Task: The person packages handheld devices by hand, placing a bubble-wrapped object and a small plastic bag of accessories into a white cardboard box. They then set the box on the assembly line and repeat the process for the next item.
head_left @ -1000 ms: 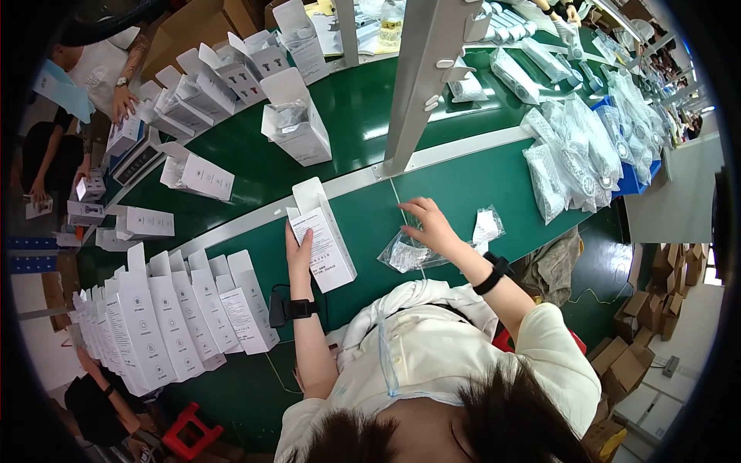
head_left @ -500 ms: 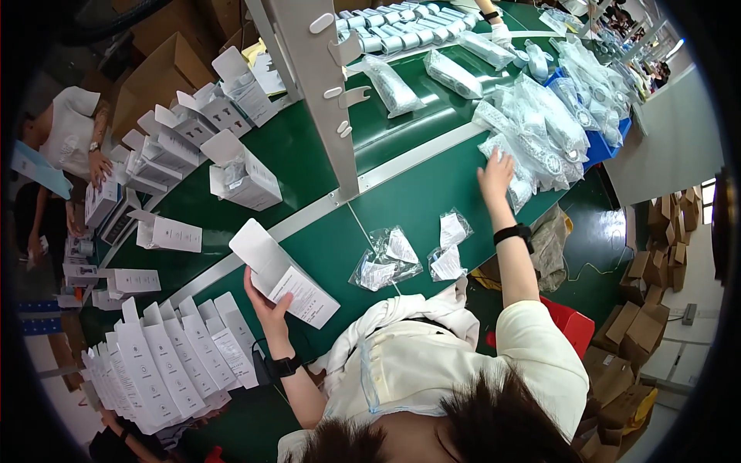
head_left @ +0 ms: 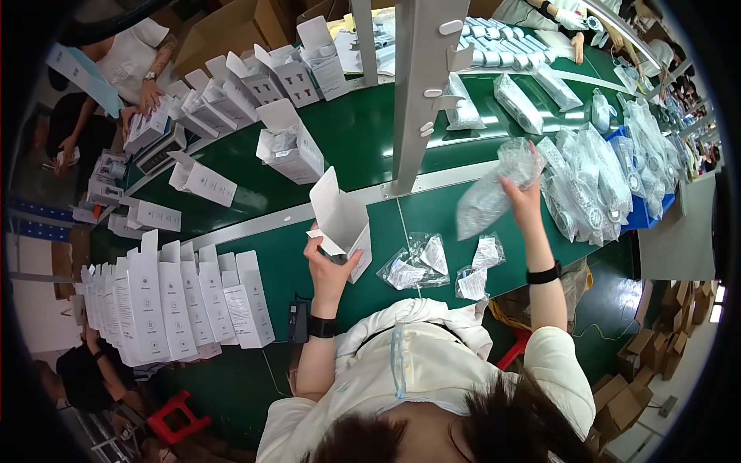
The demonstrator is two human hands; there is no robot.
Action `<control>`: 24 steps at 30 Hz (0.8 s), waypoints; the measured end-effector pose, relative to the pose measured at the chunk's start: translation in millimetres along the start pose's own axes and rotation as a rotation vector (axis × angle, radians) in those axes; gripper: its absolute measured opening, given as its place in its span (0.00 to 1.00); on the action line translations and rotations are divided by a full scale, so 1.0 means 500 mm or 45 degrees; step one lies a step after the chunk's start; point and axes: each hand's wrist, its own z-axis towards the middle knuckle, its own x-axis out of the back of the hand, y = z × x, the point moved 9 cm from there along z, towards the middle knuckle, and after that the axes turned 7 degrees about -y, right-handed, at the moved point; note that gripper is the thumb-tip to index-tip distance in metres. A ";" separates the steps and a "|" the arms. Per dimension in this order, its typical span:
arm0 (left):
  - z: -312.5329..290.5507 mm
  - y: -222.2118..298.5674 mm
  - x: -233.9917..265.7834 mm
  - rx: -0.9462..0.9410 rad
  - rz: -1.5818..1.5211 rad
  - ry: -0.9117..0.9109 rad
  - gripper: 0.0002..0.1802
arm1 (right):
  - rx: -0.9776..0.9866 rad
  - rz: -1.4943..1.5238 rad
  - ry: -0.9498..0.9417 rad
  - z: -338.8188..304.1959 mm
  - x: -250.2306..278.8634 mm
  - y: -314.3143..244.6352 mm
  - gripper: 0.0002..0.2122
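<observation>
My left hand [head_left: 330, 270] is closed around an open white carton [head_left: 347, 224], tilted over the green table, its top flap raised. A clear bubble-wrapped package [head_left: 494, 189] is gripped in my right hand [head_left: 525, 189], held above the table between the carton and a heap of similar packages [head_left: 583, 181]. What the wrap contains is too blurred to make out. Small clear bags with folded white papers [head_left: 421, 262] lie just in front of me, between my two arms. Two more papers in clear bags [head_left: 480, 266] lie beside them, near my right forearm.
Several upright white cartons [head_left: 181, 301] stand in a row at the left. A grey metal post [head_left: 421, 100] rises at the table's divider rail. Filled cartons [head_left: 289, 147] stand on the belt beyond. A co-worker's hands [head_left: 147, 108] handle boxes at the far left. A blue bin [head_left: 641, 212] sits right.
My right hand has lifted a bubble-wrapped package off the heap and brought it leftward. The carton in my left hand has tipped so its opening shows. The whole view has turned.
</observation>
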 end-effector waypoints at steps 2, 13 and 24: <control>0.003 0.011 -0.007 -0.032 -0.085 0.032 0.43 | -0.020 0.506 0.114 -0.030 -0.125 -0.037 0.31; -0.037 -0.014 0.039 0.086 0.023 0.271 0.42 | 0.781 -0.784 -0.408 -0.122 -0.522 -0.164 0.24; -0.050 -0.035 0.071 -0.215 -0.208 0.081 0.41 | 0.400 -1.416 -1.343 -0.308 -0.406 0.153 0.26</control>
